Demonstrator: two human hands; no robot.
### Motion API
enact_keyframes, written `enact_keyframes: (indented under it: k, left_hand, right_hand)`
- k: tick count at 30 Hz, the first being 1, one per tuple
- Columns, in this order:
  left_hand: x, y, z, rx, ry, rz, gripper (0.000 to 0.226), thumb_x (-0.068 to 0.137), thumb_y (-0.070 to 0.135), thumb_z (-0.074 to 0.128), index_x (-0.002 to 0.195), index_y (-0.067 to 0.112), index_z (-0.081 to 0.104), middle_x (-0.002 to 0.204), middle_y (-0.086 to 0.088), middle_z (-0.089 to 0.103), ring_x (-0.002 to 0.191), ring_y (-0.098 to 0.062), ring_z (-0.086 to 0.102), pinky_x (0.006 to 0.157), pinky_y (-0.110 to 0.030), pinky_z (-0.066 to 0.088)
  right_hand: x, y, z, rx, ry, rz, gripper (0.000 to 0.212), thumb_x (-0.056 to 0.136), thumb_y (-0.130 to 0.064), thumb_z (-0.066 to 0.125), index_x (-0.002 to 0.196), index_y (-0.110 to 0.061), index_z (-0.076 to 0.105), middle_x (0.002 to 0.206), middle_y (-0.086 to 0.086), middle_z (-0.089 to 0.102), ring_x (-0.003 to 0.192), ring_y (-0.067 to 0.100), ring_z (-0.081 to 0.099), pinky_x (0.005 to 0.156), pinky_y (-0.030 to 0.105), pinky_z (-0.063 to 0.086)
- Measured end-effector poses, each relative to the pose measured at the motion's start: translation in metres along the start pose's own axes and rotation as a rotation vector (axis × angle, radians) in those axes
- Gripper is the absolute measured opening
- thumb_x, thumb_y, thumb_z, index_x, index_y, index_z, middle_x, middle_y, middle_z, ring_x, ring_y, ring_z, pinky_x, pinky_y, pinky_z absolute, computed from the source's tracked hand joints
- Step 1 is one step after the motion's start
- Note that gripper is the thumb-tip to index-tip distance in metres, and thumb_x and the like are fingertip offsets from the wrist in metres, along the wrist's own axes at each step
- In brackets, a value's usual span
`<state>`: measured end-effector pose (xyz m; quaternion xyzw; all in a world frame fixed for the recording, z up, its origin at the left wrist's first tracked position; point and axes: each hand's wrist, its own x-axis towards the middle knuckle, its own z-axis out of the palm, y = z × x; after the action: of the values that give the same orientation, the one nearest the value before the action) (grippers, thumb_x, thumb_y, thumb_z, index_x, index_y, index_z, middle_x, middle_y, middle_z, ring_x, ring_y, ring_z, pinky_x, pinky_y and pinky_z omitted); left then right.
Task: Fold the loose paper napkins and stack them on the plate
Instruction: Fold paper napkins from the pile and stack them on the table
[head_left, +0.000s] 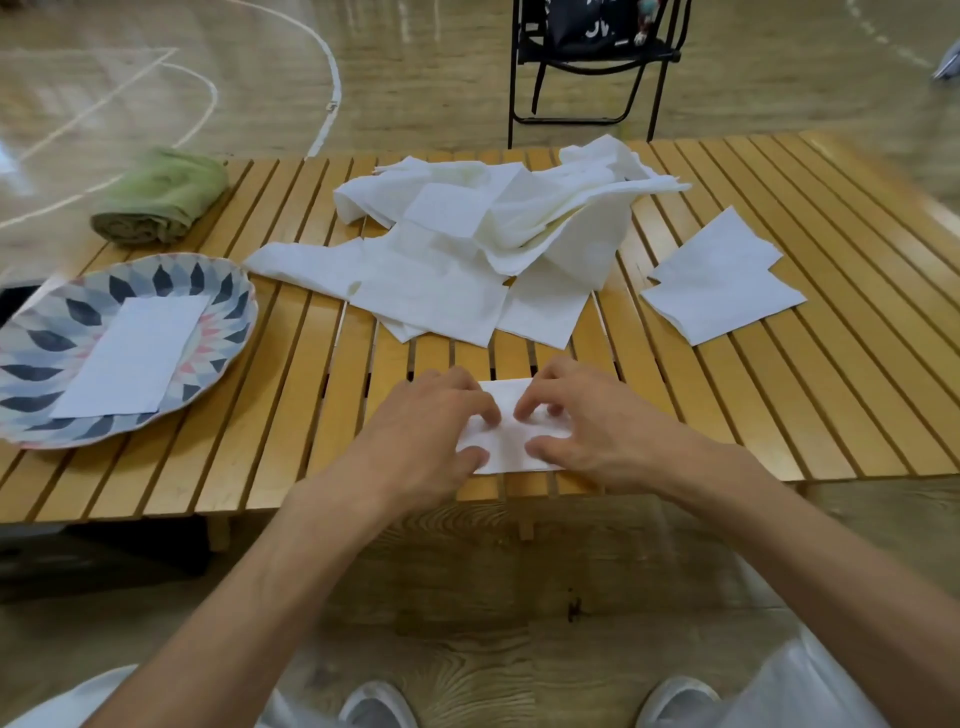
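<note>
A small folded white napkin (508, 451) lies flat near the front edge of the slatted wooden table (779, 405). My left hand (431, 431) and my right hand (587, 426) both rest on it, bent fingertips and thumbs pressing down on its top; the hands cover its two ends. To the left sits a patterned plate (228, 291) with one folded napkin (135, 358) lying flat in it. A heap of loose white napkins (483, 244) lies behind my hands in the middle of the table.
Two flat napkins (722, 280) overlap at the right. A rolled green cloth (161, 197) lies at the table's back left corner. Beyond the table stands a black folding chair (592, 62). My knees and shoes show below the table edge.
</note>
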<state>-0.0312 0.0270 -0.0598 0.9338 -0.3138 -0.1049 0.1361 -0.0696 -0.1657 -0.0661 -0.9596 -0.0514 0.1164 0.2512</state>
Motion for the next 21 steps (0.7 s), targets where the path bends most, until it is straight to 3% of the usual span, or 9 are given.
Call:
enact_keyframes:
  k: [3,7,12,16,21]
  left_hand:
    - [0.001,-0.001,0.003,0.025,-0.014,-0.014,0.036,0.094,0.035,0.064,0.129,0.036,0.058,0.136,0.013,0.048,0.127,-0.011,0.041,0.111,-0.035,0.034]
    - [0.002,0.002,0.006,0.005,0.011,0.005,0.036,0.096,0.033,0.062,0.131,0.035,0.056,0.139,0.014,0.047,0.129,-0.011,0.040,0.112,-0.034,0.032]
    - [0.005,0.005,0.008,0.003,0.013,0.025,0.038,0.098,0.033,0.059,0.135,0.033,0.054,0.143,0.014,0.044,0.132,-0.010,0.037,0.113,-0.030,0.029]
    - [0.007,0.006,0.011,0.003,0.013,0.030,0.040,0.098,0.034,0.058,0.137,0.033,0.053,0.145,0.014,0.044,0.133,-0.009,0.037,0.114,-0.031,0.029]
    - [0.008,0.006,0.011,-0.003,0.008,0.031,0.040,0.098,0.034,0.058,0.138,0.033,0.053,0.144,0.015,0.044,0.132,-0.009,0.037,0.114,-0.031,0.029]
  right_hand:
    - [0.002,0.007,-0.006,-0.005,0.100,0.049,0.025,0.095,-0.037,0.064,0.120,-0.030,0.065,0.128,-0.010,0.050,0.109,0.007,0.053,0.094,0.029,0.048]
    - [0.004,0.034,-0.034,-0.037,0.325,0.294,0.039,0.098,-0.036,0.057,0.135,-0.024,0.060,0.144,0.001,0.047,0.128,0.020,0.048,0.105,0.037,0.043]
    - [-0.002,0.057,-0.052,-0.096,0.236,0.512,0.050,0.098,-0.046,0.055,0.138,-0.016,0.057,0.154,0.015,0.039,0.142,0.030,0.036,0.110,0.044,0.036]
    - [0.000,0.066,-0.052,-0.159,0.146,0.543,0.046,0.094,-0.056,0.054,0.115,-0.015,0.061,0.126,0.008,0.052,0.115,0.028,0.053,0.100,0.048,0.047]
    - [0.002,0.068,-0.049,-0.206,0.167,0.560,0.040,0.095,-0.052,0.057,0.089,-0.012,0.059,0.099,0.005,0.056,0.088,0.024,0.059,0.086,0.044,0.053]
